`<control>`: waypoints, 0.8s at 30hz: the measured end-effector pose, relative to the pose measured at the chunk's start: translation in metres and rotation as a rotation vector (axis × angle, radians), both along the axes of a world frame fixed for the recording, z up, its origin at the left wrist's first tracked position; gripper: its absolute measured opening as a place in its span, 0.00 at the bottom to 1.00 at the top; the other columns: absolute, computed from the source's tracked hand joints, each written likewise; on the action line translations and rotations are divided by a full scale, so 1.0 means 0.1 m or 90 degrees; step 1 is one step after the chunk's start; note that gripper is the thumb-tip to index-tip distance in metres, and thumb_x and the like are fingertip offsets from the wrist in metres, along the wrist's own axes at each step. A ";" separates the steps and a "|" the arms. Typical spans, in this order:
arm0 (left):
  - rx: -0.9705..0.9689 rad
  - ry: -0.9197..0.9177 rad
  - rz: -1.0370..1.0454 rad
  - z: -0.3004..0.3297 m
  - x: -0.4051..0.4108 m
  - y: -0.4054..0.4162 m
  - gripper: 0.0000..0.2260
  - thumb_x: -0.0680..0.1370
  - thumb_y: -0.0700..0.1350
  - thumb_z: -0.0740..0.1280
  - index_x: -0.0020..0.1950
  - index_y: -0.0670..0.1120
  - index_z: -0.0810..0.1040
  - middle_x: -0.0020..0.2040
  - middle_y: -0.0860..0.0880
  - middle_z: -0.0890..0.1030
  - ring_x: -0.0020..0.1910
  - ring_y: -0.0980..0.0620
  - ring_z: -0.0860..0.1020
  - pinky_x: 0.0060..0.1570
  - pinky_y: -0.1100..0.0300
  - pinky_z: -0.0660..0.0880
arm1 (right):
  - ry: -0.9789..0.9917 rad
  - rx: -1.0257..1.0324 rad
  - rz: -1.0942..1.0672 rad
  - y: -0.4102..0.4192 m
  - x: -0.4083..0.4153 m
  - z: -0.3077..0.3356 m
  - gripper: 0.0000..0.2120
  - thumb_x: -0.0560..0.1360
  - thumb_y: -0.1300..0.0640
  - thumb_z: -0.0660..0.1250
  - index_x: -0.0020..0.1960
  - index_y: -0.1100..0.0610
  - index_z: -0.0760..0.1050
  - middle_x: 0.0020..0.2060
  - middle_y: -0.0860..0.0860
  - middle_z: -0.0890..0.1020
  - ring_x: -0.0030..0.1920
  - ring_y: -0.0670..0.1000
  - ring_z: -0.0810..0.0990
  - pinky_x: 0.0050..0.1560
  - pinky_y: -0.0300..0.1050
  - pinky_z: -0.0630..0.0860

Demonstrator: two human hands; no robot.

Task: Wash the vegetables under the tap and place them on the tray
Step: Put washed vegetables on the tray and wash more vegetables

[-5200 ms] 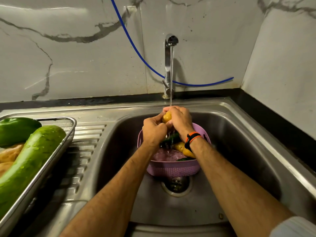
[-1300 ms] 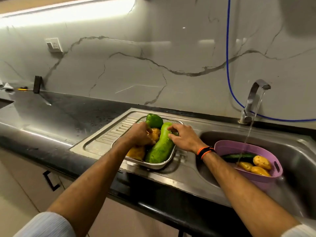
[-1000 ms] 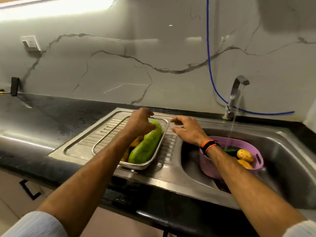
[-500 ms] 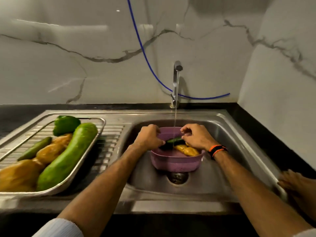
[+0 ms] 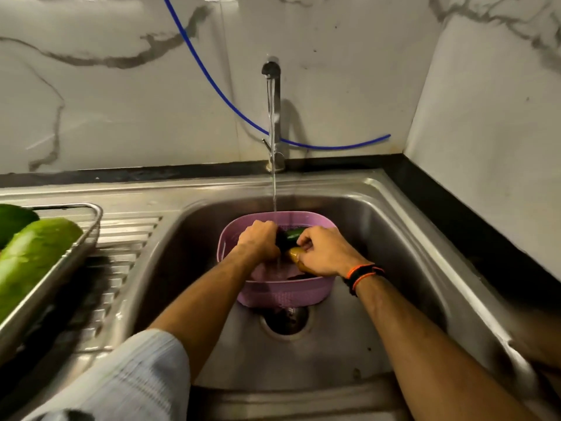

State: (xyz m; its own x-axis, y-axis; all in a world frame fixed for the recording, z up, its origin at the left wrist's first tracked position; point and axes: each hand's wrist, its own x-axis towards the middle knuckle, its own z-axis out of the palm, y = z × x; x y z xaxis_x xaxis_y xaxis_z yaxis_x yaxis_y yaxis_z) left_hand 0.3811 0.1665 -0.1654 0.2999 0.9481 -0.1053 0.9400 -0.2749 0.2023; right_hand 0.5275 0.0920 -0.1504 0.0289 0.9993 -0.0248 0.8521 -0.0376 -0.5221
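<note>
A purple basket point(image 5: 282, 294) stands in the sink point(image 5: 394, 238) under the running tap point(image 5: 274, 117). Both my hands are inside it. My left hand point(image 5: 258, 241) is closed around the dark end of a green cucumber point(image 5: 293, 233). My right hand point(image 5: 321, 252) pinches the cucumber's other end, and a yellow potato point(image 5: 296, 255) lies just under its palm. The water stream falls between my hands. At the left, the steel tray point(image 5: 65, 265) on the drainboard holds a large green gourd point(image 5: 33, 256) and a green pepper point(image 5: 12, 218).
A blue hose point(image 5: 224, 95) runs across the marble wall behind the tap. The drain point(image 5: 285, 322) sits just in front of the basket. Another person's blurred hand point(image 5: 540, 344) rests on the sink's right rim. Black counter borders the sink at back and right.
My hands left the tray, where a potato was set down, and moved right into the basket. My view has swung back over the sink, and both hands have closed on the cucumber.
</note>
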 end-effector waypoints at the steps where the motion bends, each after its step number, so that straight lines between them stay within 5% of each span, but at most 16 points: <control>1: 0.008 0.021 -0.012 -0.04 0.05 0.03 0.19 0.74 0.50 0.73 0.62 0.45 0.77 0.59 0.42 0.80 0.57 0.40 0.80 0.55 0.48 0.76 | -0.003 0.000 0.000 0.01 0.00 -0.01 0.13 0.72 0.53 0.71 0.56 0.51 0.81 0.53 0.52 0.84 0.55 0.53 0.81 0.60 0.48 0.77; 7: 0.091 0.112 -0.045 -0.15 0.14 0.07 0.22 0.74 0.54 0.73 0.64 0.44 0.77 0.59 0.41 0.79 0.58 0.39 0.79 0.55 0.48 0.77 | -0.011 -0.011 -0.005 0.04 0.00 -0.03 0.13 0.71 0.55 0.70 0.55 0.51 0.80 0.53 0.53 0.83 0.54 0.55 0.81 0.59 0.49 0.78; 12: 0.061 0.024 0.004 0.02 0.02 -0.08 0.19 0.74 0.56 0.70 0.56 0.42 0.79 0.54 0.41 0.80 0.51 0.39 0.80 0.49 0.49 0.77 | -0.010 -0.026 -0.006 0.03 -0.01 0.01 0.12 0.71 0.53 0.70 0.55 0.50 0.80 0.54 0.52 0.83 0.54 0.54 0.81 0.59 0.49 0.78; 16: 0.006 -0.190 0.101 0.22 -0.13 -0.21 0.15 0.73 0.53 0.70 0.55 0.45 0.80 0.49 0.44 0.82 0.48 0.44 0.79 0.47 0.55 0.75 | 0.009 -0.020 0.003 -0.02 -0.03 0.06 0.06 0.72 0.51 0.71 0.45 0.54 0.80 0.45 0.54 0.84 0.47 0.54 0.81 0.55 0.49 0.79; 21: -0.106 -0.556 0.204 0.31 -0.26 -0.42 0.11 0.75 0.48 0.71 0.57 0.48 0.81 0.47 0.48 0.84 0.47 0.48 0.82 0.53 0.53 0.79 | 0.079 0.022 -0.014 -0.08 -0.10 0.16 0.15 0.75 0.55 0.68 0.61 0.54 0.78 0.56 0.52 0.83 0.58 0.53 0.80 0.62 0.49 0.75; 24: -0.199 -0.797 0.256 0.30 -0.28 -0.52 0.10 0.78 0.45 0.69 0.57 0.44 0.82 0.44 0.46 0.83 0.41 0.48 0.81 0.48 0.51 0.80 | 0.201 0.070 -0.036 -0.16 -0.24 0.31 0.17 0.80 0.53 0.64 0.67 0.56 0.74 0.60 0.51 0.81 0.62 0.51 0.78 0.59 0.36 0.71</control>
